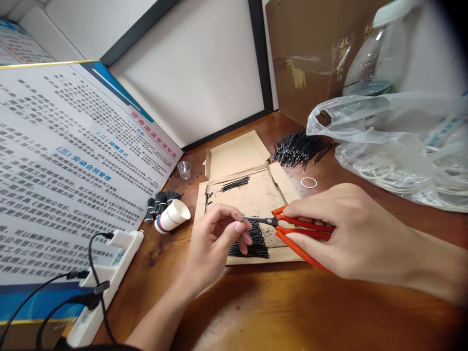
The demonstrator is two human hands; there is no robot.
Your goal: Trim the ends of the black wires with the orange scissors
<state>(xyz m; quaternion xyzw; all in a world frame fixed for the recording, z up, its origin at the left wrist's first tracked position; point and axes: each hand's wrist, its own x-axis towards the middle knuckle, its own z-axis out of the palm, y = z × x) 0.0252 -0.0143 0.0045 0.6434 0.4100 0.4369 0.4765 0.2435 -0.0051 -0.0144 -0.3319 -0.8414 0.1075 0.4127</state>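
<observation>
My right hand (340, 229) grips a pair of red-handled scissors (303, 229), its fingers in the loops. The narrow dark blades point left and reach the fingertips of my left hand (223, 229). That hand is closed in a pinch; between thumb and forefinger shows the small dark end of what looks like a thin black wire (240, 221), mostly hidden. Below both hands lies an opened flat cardboard box (268, 187). Rows of short black wires (256, 243) rest on its near part, partly covered by my left hand. A smaller bunch of black wires (235, 184) lies farther back, among dark scraps.
A loose heap of black wires (300, 148) is at back right, near a white ring (309, 183) and a clear plastic bag (395, 156). Leftward are a tipped paper cup (172, 217), tied black bundles (161, 202), a clear cup (185, 169) and a power strip (109, 282).
</observation>
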